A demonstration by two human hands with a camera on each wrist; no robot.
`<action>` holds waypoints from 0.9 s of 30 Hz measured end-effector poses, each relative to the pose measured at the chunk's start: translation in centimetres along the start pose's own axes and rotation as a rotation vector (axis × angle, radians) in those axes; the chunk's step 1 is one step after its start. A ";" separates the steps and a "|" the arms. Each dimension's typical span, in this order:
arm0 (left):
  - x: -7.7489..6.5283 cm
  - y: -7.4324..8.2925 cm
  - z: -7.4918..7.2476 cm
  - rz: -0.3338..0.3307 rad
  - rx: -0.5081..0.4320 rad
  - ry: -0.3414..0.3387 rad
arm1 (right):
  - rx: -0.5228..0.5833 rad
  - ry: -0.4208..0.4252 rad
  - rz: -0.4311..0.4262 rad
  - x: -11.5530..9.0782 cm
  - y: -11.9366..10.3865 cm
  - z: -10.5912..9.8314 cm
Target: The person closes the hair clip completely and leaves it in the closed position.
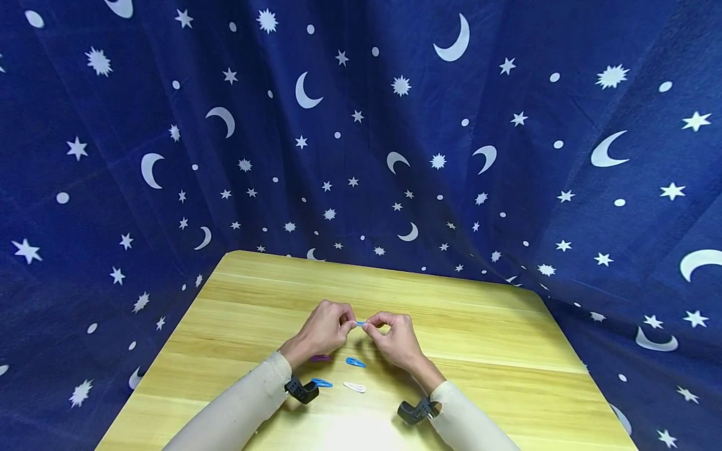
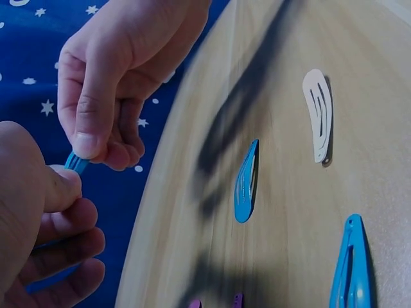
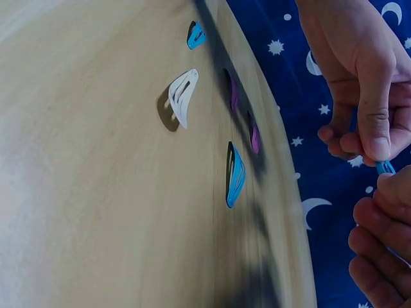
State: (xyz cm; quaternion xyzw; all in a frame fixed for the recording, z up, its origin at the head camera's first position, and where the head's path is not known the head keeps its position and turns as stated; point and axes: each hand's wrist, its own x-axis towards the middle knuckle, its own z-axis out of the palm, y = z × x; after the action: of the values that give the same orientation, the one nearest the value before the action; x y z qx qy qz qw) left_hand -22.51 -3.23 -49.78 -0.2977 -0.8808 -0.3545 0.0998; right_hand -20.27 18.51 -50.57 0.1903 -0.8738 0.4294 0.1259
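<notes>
Thumb and fingertips of my left hand [image 1: 326, 329] pinch one end of a small blue snap hair clip [image 1: 360, 324]. My right hand [image 1: 395, 338] pinches its other end, so only a short middle part of the clip [image 2: 76, 162] shows between the fingers. Both hands are held close together above the table. Nearer the body lie a blue hair clip [image 1: 356, 362], a white hair clip [image 1: 355, 388] and another blue hair clip [image 1: 322, 383] beside the left wrist. Purple hair clips [image 3: 255, 135] lie under the left hand, partly hidden by it in the head view.
The wooden table [image 1: 479, 351] has a rounded far edge. Behind it hangs a dark blue curtain [image 1: 361, 125] with white moons and stars. A black wrist device [image 1: 302, 389] sits on the left wrist, and another black wrist device [image 1: 416, 411] on the right.
</notes>
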 end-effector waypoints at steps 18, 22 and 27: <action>-0.1 0.2 0.5 -0.014 0.019 0.054 | -0.023 0.099 -0.027 -0.2 0.0 0.6; 0.1 0.2 0.6 -0.035 0.041 0.068 | -0.025 0.107 -0.001 -0.1 0.0 0.6; 0.1 0.2 0.7 -0.048 0.044 0.076 | -0.012 0.110 0.022 0.0 0.2 0.6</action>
State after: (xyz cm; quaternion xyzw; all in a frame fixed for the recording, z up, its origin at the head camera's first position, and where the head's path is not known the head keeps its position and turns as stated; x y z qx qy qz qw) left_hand -22.47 -2.61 -50.10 -0.2606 -0.8908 -0.3484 0.1309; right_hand -20.36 18.17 -51.05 0.1559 -0.8702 0.4353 0.1703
